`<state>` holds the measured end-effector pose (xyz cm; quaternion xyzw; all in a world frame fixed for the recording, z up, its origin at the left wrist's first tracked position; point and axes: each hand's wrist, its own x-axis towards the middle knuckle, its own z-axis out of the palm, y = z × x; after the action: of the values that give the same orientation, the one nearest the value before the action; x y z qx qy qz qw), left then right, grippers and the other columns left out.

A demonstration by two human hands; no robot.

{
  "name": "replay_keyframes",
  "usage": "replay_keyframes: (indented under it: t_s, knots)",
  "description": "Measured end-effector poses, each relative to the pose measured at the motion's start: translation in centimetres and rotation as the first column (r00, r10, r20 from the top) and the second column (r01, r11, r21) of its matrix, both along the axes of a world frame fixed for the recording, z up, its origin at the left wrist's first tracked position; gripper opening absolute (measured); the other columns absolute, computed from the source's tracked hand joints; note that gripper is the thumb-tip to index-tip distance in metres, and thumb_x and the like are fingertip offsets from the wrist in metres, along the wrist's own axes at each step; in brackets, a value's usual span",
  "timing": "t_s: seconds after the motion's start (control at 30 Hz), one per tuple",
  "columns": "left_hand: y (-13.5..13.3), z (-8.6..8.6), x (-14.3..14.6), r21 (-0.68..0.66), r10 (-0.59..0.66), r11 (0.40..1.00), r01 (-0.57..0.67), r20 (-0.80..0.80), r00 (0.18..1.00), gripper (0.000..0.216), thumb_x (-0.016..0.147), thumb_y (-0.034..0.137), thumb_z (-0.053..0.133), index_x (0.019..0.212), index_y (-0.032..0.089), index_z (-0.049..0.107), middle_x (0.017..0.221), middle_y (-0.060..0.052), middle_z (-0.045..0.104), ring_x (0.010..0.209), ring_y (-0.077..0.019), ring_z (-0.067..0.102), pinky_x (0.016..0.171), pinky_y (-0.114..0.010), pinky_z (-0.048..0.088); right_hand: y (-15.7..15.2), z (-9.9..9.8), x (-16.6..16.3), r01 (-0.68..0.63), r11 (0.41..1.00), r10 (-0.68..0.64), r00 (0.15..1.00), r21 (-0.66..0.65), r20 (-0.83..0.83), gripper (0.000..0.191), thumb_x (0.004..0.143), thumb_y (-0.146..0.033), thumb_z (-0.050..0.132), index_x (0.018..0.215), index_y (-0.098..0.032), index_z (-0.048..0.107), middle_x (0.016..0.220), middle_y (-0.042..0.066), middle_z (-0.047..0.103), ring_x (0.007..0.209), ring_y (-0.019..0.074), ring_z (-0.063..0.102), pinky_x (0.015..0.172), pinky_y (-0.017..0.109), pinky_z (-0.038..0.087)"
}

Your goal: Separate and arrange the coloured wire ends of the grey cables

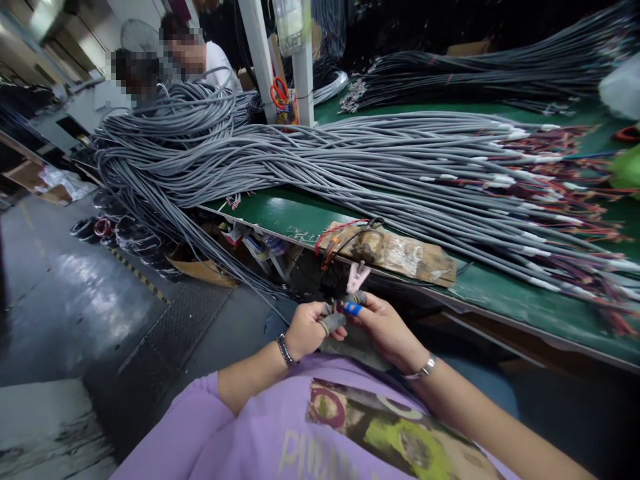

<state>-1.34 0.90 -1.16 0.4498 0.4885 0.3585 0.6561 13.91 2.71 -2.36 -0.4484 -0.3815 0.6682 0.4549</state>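
In the middle of the head view, just off the table edge, my left hand (311, 328) and my right hand (381, 325) meet with fingers pinched together. Grey coverings wrap several fingertips, and a blue band circles my right thumb. Between the fingertips is a small dark and reddish bit, too small and covered to name. Right above my fingers hangs a pale pink clip (357, 277), beside a board wrapped in brown tape (410, 257) at the table edge. Red and black wires (345, 230) run over that board.
A big bundle of grey cables (300, 153) covers the green table (270, 207), stripped ends to the right. Some cables hang off the left edge. Orange-handled scissors (280, 92) are at a white post (303, 80). Two people (215, 63) are at the back left. Coils lie on the floor.
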Motion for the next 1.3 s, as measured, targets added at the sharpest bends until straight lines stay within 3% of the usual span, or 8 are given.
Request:
replay_keyframes:
  t_s: [0.1, 0.23, 0.37, 0.5, 0.77, 0.97, 1.13, 1.3]
  knots:
    - [-0.5, 0.0, 0.1, -0.05, -0.08, 0.996, 0.08, -0.004, 0.997, 0.048, 0.057, 0.056, 0.079, 0.064, 0.012, 0.061, 0.056, -0.005, 0.065, 0.049, -0.013, 0.061, 0.052, -0.024, 0.05, 0.7, 0.4, 0.3, 0.025, 0.999, -0.025, 1.0, -0.024, -0.013, 0.029, 0.065, -0.04, 0.076, 0.063, -0.019, 0.056, 0.054, -0.004, 0.05, 0.051, 0.0103, 0.043, 0.052, 0.026, 0.037]
    - [-0.4, -0.3, 0.1, -0.022, 0.098, 0.995, -0.098, 0.045, 0.994, 0.047, 0.062, 0.057, 0.075, 0.068, 0.013, 0.061, 0.058, -0.004, 0.066, 0.048, -0.0134, 0.061, 0.051, -0.024, 0.05, 0.8, 0.6, 0.7, 0.055, 0.997, -0.057, 0.997, -0.053, -0.048, 0.033, 0.065, -0.041, 0.076, 0.058, -0.019, 0.052, 0.054, -0.004, 0.047, 0.053, 0.01, 0.042, 0.054, 0.026, 0.038]
    - [0.0, -0.4, 0.0, -0.014, 0.196, 0.981, -0.195, 0.066, 0.978, 0.043, 0.065, 0.054, 0.074, 0.068, 0.013, 0.059, 0.057, -0.004, 0.066, 0.047, -0.014, 0.061, 0.049, -0.024, 0.048, 0.0, 0.3, 0.7, -0.053, 0.998, 0.05, 0.995, -0.038, -0.084, 0.03, 0.064, -0.041, 0.079, 0.076, -0.019, 0.064, 0.067, -0.001, 0.057, 0.06, 0.0121, 0.048, 0.06, 0.028, 0.042]
    - [0.0, -0.2, 0.0, 0.005, 0.114, 0.993, -0.114, 0.04, 0.993, 0.045, 0.065, 0.056, 0.073, 0.069, 0.013, 0.062, 0.059, -0.005, 0.066, 0.05, -0.0145, 0.062, 0.054, -0.026, 0.05, -0.5, 0.0, 0.3, -0.085, 0.992, 0.077, 0.993, 0.092, 0.088, 0.031, 0.069, -0.048, 0.075, 0.075, -0.019, 0.066, 0.068, 0.001, 0.059, 0.062, 0.013, 0.047, 0.061, 0.028, 0.041]
    - [-0.2, 0.0, -0.1, 0.057, -0.057, 0.996, 0.061, -0.069, 0.996, 0.047, 0.063, 0.058, 0.075, 0.064, 0.013, 0.062, 0.056, -0.005, 0.065, 0.05, -0.0135, 0.06, 0.055, -0.026, 0.05, -0.2, 1.0, -0.4, -0.2, 0.976, 0.184, 0.97, 0.09, 0.159, 0.038, 0.071, -0.055, 0.07, 0.07, -0.019, 0.059, 0.056, -0.001, 0.057, 0.05, 0.0126, 0.048, 0.051, 0.027, 0.04]
    - [-0.5, 0.0, 0.0, 0.07, 0.076, 0.995, -0.077, 0.02, 0.997, 0.048, 0.07, 0.06, 0.068, 0.068, 0.013, 0.062, 0.059, -0.006, 0.066, 0.051, -0.0139, 0.061, 0.056, -0.027, 0.051, 0.2, 0.6, -0.2, -0.089, 0.985, 0.048, 0.966, 0.151, 0.256, 0.038, 0.07, -0.055, 0.071, 0.066, -0.018, 0.061, 0.06, 0.0, 0.059, 0.055, 0.0128, 0.047, 0.056, 0.028, 0.039]
    - [-0.5, 0.1, 0.0, 0.058, 0.117, 0.991, -0.119, 0.031, 0.993, 0.048, 0.07, 0.06, 0.068, 0.07, 0.013, 0.062, 0.06, -0.006, 0.067, 0.052, -0.0144, 0.062, 0.056, -0.026, 0.05, -0.3, 0.1, -0.4, -0.11, 0.99, 0.1, 0.987, 0.084, 0.122, 0.036, 0.075, -0.054, 0.067, 0.069, -0.02, 0.056, 0.054, -0.003, 0.055, 0.053, 0.0126, 0.044, 0.055, 0.028, 0.037]
    - [-0.5, 0.1, 0.1, 0.05, 0.125, 0.991, -0.127, 0.038, 0.991, 0.047, 0.07, 0.059, 0.068, 0.068, 0.013, 0.059, 0.059, -0.005, 0.065, 0.05, -0.0132, 0.06, 0.053, -0.025, 0.049, -0.2, 0.1, -0.4, -0.035, 0.997, 0.025, 0.99, 0.07, 0.136, 0.039, 0.068, -0.054, 0.074, 0.068, -0.018, 0.06, 0.062, -0.001, 0.056, 0.056, 0.0117, 0.044, 0.056, 0.027, 0.037]
